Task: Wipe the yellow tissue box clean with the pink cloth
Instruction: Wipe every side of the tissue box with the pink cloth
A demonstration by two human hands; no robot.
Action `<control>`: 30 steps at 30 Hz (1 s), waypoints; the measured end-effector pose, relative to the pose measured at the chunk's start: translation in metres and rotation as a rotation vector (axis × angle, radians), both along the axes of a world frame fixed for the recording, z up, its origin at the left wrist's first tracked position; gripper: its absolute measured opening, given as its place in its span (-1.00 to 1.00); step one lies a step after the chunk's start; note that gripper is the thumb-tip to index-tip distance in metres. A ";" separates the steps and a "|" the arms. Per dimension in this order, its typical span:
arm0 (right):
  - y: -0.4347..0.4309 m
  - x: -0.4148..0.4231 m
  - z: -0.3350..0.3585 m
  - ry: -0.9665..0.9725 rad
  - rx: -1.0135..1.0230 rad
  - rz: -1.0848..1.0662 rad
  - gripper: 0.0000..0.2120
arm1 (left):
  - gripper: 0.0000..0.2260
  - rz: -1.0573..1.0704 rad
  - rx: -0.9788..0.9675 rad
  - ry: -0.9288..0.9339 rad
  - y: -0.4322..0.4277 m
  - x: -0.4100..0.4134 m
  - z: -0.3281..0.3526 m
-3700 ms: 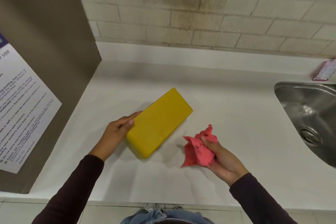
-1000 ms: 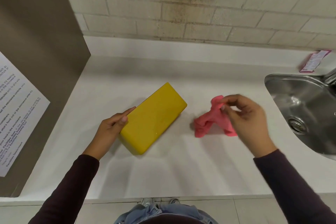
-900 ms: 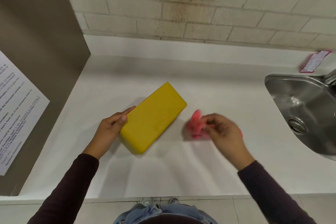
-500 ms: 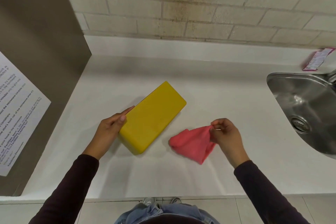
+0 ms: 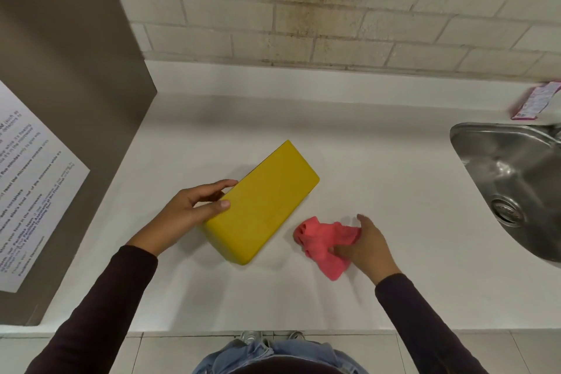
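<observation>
left hand (image 5: 188, 215) grips yellow tissue box (image 5: 264, 203) end | right hand (image 5: 367, 243) clutches pink cloth (image 5: 324, 237) just beside it

On the white counter (image 5: 379, 167)
My left hand (image 5: 194, 211) holds the yellow tissue box (image 5: 267, 203); my right hand (image 5: 368, 244) grips the bunched pink cloth (image 5: 323, 237) just beside it.

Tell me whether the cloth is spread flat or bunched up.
Bunched: the cloth lies crumpled in folds, gripped by the right hand.

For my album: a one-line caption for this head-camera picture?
Left hand holds the yellow tissue box on the white counter; right hand grips the pink cloth beside it.
</observation>
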State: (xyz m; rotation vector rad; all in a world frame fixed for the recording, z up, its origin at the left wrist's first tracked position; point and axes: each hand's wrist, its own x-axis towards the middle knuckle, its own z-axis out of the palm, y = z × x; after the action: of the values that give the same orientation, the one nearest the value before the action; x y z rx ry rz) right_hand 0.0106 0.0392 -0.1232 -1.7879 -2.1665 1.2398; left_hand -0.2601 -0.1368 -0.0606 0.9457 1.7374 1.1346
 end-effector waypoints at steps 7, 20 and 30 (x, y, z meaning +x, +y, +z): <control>0.008 0.007 0.010 0.552 -0.443 -0.044 -0.70 | -0.25 -0.157 -0.319 0.223 0.040 -0.001 0.032; -0.014 -0.037 0.027 1.189 -0.954 -0.353 -0.57 | -0.35 -0.300 -0.487 0.442 0.116 0.000 0.014; -0.018 -0.026 0.045 1.454 -0.973 -0.278 -0.47 | -0.78 -0.266 -0.116 0.090 0.068 -0.003 0.060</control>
State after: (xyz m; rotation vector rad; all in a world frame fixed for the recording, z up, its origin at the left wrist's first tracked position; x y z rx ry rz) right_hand -0.0155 0.0207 -0.0779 -0.5713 -0.4875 2.4790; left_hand -0.2630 -0.0686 -0.0010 1.1314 1.6701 0.8225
